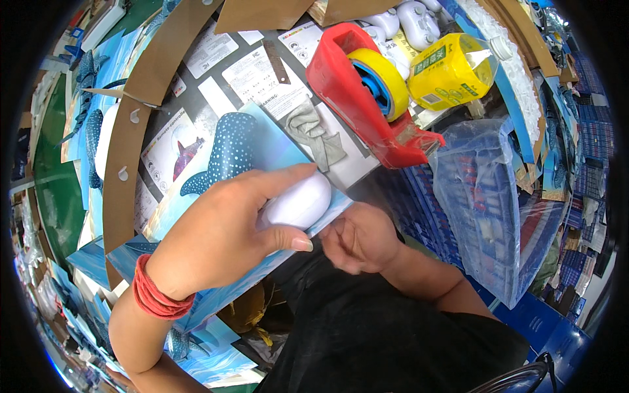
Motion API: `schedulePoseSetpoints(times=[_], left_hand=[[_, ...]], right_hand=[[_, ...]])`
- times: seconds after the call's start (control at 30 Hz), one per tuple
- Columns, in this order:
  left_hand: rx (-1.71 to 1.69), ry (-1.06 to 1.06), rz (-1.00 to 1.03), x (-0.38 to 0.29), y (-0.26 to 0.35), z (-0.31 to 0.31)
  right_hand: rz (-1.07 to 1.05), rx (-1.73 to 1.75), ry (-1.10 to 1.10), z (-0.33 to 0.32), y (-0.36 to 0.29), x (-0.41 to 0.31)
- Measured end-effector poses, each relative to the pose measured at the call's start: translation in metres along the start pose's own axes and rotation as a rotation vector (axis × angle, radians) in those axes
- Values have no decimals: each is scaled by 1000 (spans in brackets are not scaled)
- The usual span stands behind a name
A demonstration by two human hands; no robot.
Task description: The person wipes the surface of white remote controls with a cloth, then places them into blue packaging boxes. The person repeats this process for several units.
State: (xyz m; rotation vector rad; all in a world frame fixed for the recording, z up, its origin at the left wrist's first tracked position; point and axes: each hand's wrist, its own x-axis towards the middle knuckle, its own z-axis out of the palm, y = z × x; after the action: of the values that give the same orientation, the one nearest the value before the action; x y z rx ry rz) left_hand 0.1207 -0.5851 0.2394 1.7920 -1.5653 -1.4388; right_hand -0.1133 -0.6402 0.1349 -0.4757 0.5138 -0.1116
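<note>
My left hand [231, 221], with red cords around the wrist, is closed around a smooth, rounded white plastic thing [300, 201], perhaps a game controller; its underside is hidden. It lies over a blue printed cardboard box [275, 140] bearing a whale shark picture [231, 142]. The box is tilted across the near edge of the table. At the box's right end, my right hand [361, 238] has its fingers curled on the cardboard edge, with the fingertips partly hidden. Just beyond the box is a crumpled grey cloth [317, 135].
A red tape dispenser [344, 93] with yellow tape stands beyond my hands, beside a yellow-labelled plastic bottle [447, 73]. White game controllers [417, 22] lie at the back. A brown cardboard strip [128, 147] borders the left. A plastic-wrapped blue crate [476, 196] is at the right.
</note>
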Motion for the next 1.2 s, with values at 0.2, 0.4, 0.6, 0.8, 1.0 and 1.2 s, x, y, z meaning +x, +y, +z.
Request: schedulePoseSetpoints(times=[0.2, 0.4, 0.6, 0.8, 1.0, 1.2], left_hand=[[-21, 56, 63, 0, -3, 4], [31, 6, -23, 1, 2, 0], [25, 1, -22, 3, 4, 1], [-6, 22, -55, 0, 3, 1], [-58, 42, -55, -2, -2, -3], [-115, 112, 78, 2, -10, 3]], right_hand=[[-130, -308, 202, 20, 2, 0], [169, 460, -151, -6, -1, 3], [-616, -797, 483, 19, 17, 3], [-778, -1324, 477, 25, -6, 4], [-189, -271, 254, 19, -14, 15], [59, 479, -4, 0, -8, 24]])
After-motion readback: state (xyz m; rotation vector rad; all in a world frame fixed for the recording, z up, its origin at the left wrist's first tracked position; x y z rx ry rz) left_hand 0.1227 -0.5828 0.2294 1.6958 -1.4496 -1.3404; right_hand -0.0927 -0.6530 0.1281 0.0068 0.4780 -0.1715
